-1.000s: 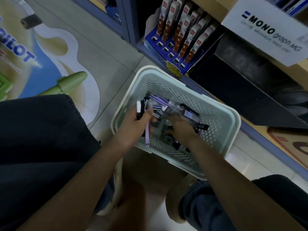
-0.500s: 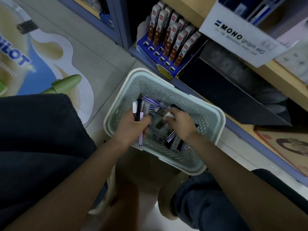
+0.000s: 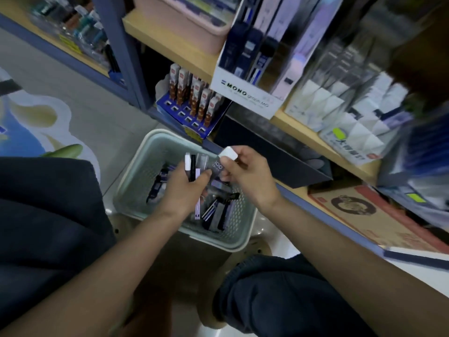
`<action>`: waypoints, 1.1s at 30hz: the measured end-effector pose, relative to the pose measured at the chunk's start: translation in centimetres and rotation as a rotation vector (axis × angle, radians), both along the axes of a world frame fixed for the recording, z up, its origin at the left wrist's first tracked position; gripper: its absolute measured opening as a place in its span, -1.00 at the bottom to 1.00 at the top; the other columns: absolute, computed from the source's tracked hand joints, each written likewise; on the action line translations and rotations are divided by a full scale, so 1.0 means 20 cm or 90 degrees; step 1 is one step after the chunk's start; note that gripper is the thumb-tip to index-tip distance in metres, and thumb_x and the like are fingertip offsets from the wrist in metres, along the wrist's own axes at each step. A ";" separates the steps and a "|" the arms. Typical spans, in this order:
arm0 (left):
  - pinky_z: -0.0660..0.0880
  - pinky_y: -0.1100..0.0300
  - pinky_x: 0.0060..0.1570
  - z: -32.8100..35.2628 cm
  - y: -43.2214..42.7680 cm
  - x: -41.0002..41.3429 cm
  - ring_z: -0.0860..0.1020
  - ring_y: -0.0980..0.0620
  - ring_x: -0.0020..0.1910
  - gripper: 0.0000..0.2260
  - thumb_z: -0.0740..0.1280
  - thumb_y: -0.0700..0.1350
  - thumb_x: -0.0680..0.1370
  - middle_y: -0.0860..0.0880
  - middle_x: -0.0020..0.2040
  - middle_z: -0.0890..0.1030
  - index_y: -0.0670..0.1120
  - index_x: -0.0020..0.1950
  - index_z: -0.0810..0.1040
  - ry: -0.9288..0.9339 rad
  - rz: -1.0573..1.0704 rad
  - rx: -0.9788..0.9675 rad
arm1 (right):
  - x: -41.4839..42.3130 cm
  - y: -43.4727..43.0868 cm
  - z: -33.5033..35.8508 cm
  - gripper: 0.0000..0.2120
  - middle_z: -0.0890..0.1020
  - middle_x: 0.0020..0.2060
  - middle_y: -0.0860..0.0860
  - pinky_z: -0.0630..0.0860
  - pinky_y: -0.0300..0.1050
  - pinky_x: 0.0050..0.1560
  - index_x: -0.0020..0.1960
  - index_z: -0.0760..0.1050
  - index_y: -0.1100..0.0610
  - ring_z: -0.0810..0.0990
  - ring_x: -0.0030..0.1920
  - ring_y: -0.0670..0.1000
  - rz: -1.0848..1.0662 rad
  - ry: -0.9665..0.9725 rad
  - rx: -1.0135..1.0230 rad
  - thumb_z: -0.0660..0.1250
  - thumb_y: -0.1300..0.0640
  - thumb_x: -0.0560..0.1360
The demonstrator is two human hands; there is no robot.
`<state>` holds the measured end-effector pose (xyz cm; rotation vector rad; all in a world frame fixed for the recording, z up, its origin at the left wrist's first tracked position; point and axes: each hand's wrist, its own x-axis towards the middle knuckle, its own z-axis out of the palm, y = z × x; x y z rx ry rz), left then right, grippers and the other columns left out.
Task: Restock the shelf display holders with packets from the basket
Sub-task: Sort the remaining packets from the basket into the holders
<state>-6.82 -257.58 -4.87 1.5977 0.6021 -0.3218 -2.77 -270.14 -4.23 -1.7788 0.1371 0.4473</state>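
Forearms forward — left hand (image 3: 184, 188) curled in a grip, right hand (image 3: 247, 176) in a fingertip pinch

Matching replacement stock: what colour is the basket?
The basket is pale mint green, perforated; the head view shows it best.

Pale perforated basket (image 3: 136, 190) on the floor below the shelf (image 3: 303, 127), left hand (image 3: 184, 190) gripping a bunch of packets (image 3: 192, 166) above it, right hand (image 3: 247, 176) pinching a clear white-topped packet (image 3: 224, 159) beside them, more loose packets (image 3: 218, 212) in the basket, white MONO display holder (image 3: 245, 93) on the shelf.
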 end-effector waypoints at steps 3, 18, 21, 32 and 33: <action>0.39 0.41 -0.53 0.11 -0.09 0.02 0.49 0.19 -0.50 -0.88 0.28 -0.20 0.57 0.00 -0.37 0.49 -0.06 -0.16 0.42 -0.055 -0.028 -0.009 | -0.02 -0.10 0.16 -0.93 0.56 -0.28 0.02 0.59 -0.09 -0.21 0.01 0.48 0.15 0.55 -0.35 -0.10 0.015 -0.100 -0.065 0.30 0.25 0.54; 0.42 0.38 -0.48 0.56 -0.43 0.20 0.48 0.18 -0.46 -0.89 0.28 -0.11 0.56 -0.03 -0.22 0.56 0.05 -0.13 0.42 -0.246 -0.351 -0.020 | 0.11 -0.78 0.56 -0.94 0.53 -0.02 0.13 0.47 0.09 0.02 0.02 0.42 0.04 0.54 -0.05 0.09 -0.327 -0.418 -0.453 0.21 0.08 0.57; 0.42 0.39 -0.47 0.58 -0.43 0.25 0.51 0.23 -0.46 -0.93 0.28 -0.08 0.56 0.05 -0.19 0.56 0.10 -0.05 0.43 -0.252 -0.388 -0.013 | 0.15 -0.82 0.54 -0.87 0.53 0.03 0.12 0.46 0.07 0.07 0.08 0.45 0.12 0.51 0.00 0.08 -0.333 -0.389 -0.471 0.21 0.11 0.58; 0.43 0.39 -0.46 0.55 -0.52 0.32 0.50 0.21 -0.44 -0.94 0.30 -0.09 0.55 -0.01 -0.16 0.59 0.03 0.00 0.46 -0.221 -0.387 -0.039 | 0.31 -0.80 0.50 -0.76 0.50 0.16 0.17 0.44 -0.04 0.08 0.21 0.47 0.23 0.51 0.11 0.15 -0.248 -0.388 -0.590 0.16 0.25 0.58; 0.44 0.38 -0.45 0.55 -0.52 0.32 0.50 0.20 -0.44 -0.92 0.29 -0.09 0.55 -0.02 -0.15 0.59 0.00 0.03 0.47 -0.220 -0.387 -0.039 | 0.32 -0.81 0.49 -0.77 0.52 0.15 0.17 0.44 -0.01 0.06 0.21 0.47 0.22 0.52 0.10 0.16 -0.236 -0.374 -0.601 0.18 0.25 0.58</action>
